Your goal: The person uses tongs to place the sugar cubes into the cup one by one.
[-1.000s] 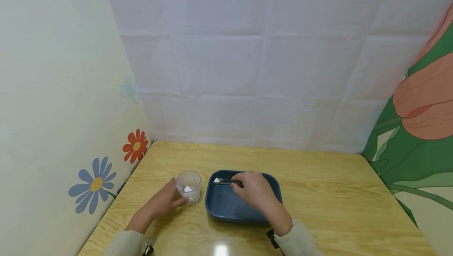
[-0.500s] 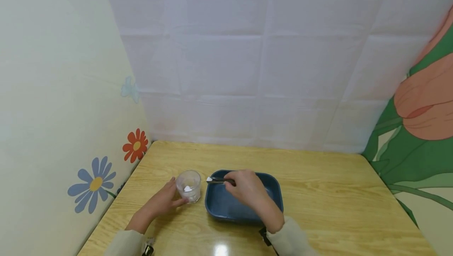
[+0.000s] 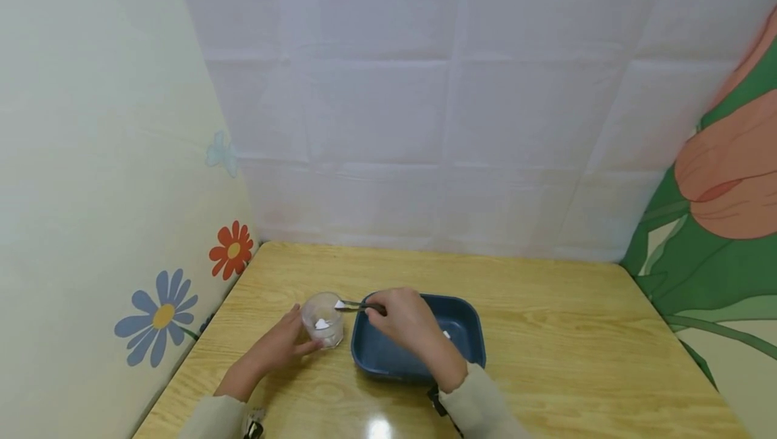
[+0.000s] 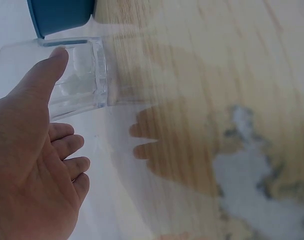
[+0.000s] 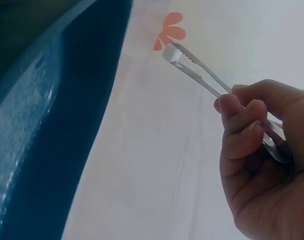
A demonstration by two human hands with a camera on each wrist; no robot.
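Observation:
My right hand [image 3: 405,317] grips small metal tongs [image 3: 358,305] with serrated tips. Pinched in those tips is a small white piece [image 5: 171,52], which in the head view appears over the right rim of a clear drinking glass [image 3: 324,301]. White pieces [image 4: 79,75] lie in the bottom of the glass. My left hand [image 3: 279,344] holds the glass upright on the table, its thumb on the near side and its fingers round the left side. Under my right hand is a dark blue tray [image 3: 388,358], with another white piece [image 3: 446,334] inside it.
The wooden table [image 3: 546,331] stretches right of the tray and behind it. A pale floral wall [image 3: 91,189] borders its left side, a white cloth [image 3: 425,122] the back, and a flower-printed panel [image 3: 728,223] the right.
My right hand has moved left, carrying the tongs and white piece from above the tray to the glass. A white piece in the tray has come into sight. My left hand stays put.

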